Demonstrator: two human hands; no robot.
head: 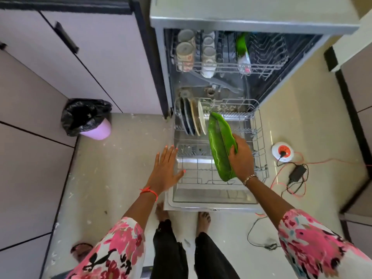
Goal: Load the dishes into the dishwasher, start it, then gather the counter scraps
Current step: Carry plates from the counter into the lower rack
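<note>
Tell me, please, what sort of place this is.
Most likely a home kitchen: an open dishwasher with plates in its lower rack and mugs above, cabinet doors beside it, and a lined bin on the floor.

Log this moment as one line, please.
phase: loading | right hand: holds green leaf-shaped plate over lower rack | left hand: open, at rack's left edge | plates: upright, rear-left of rack | dishwasher door: open
</note>
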